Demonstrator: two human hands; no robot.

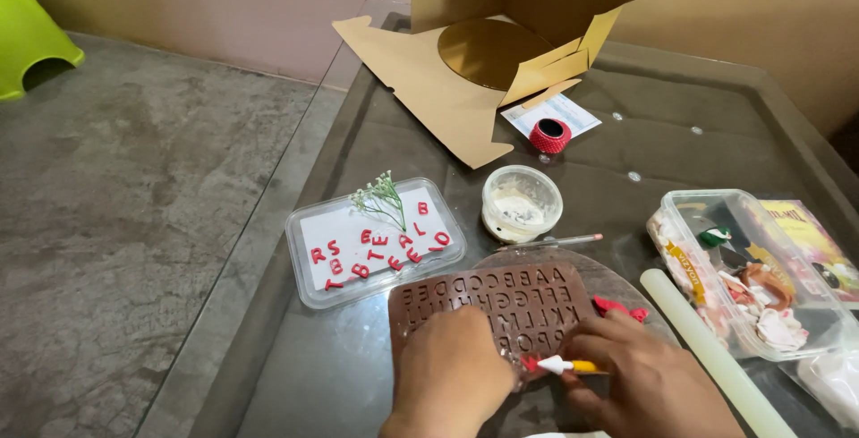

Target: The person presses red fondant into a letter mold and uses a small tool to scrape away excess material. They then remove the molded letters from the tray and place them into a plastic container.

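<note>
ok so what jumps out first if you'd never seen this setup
The eye goes to the brown alphabet mould at the near edge of the glass table, where the left hand presses on it and the right hand works a white-tipped yellow tool at red paste. Just left sits a clear tray of red letters with a small green sprig. Behind stands an open cardboard box.

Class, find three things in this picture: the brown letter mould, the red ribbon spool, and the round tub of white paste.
brown letter mould [528, 299], head view, on its middle rows of letters
red ribbon spool [549, 136], head view, on its red side
round tub of white paste [522, 203], head view, on the paste inside
</note>
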